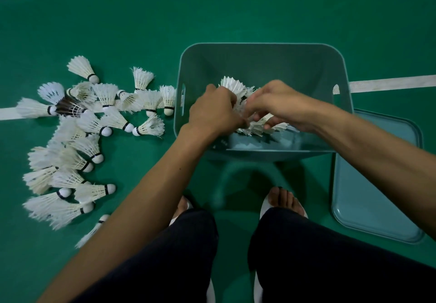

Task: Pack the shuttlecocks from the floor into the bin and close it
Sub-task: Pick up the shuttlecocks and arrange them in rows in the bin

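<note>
Hands close together in bin (259, 47) — left hand (213, 111), right hand (280, 104) both curled round shuttlecocks (232, 83).

Your left hand (214, 111) and right hand (276, 104) meet over the open bin (259, 67), the fingers of both curled round a bunch of shuttlecocks (232, 84). On the green floor (236, 8), a heap of loose shuttlecocks (77, 137), one of them dark-feathered, lies beside the bin's left wall, across a white line (391, 82). The lid (377, 184) lies flat at the bin's right near corner, by your feet (283, 199).
</note>
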The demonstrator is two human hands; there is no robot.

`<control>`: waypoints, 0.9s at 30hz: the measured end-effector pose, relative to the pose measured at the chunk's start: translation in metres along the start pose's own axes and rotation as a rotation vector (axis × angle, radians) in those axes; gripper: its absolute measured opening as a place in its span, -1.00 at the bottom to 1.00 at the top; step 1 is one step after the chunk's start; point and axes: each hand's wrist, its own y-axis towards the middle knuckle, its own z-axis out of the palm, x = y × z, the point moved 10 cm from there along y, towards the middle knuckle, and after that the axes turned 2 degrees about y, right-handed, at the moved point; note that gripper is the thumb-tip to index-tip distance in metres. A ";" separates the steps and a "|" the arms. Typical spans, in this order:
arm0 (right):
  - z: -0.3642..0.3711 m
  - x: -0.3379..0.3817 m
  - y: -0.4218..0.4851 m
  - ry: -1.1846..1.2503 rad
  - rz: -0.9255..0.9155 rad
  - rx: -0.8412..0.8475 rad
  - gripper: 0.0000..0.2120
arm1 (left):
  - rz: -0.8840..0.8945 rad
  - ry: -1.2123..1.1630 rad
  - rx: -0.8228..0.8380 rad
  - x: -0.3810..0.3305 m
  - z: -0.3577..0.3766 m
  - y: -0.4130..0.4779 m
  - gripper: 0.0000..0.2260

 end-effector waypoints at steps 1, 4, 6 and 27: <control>0.005 0.000 0.001 -0.044 0.007 0.001 -0.94 | 0.000 0.000 -0.016 0.000 -0.003 -0.002 -0.61; -0.003 -0.006 0.012 -0.121 0.056 -0.127 -0.90 | -0.016 -0.024 -0.020 0.005 -0.010 -0.008 -0.48; -0.009 -0.014 0.017 -0.160 0.122 -0.213 -0.84 | -0.035 -0.042 -0.047 0.008 -0.017 -0.011 -0.48; 0.067 -0.064 0.054 -0.146 0.486 0.191 -0.80 | -0.036 -0.273 -0.206 0.029 -0.043 0.006 -0.58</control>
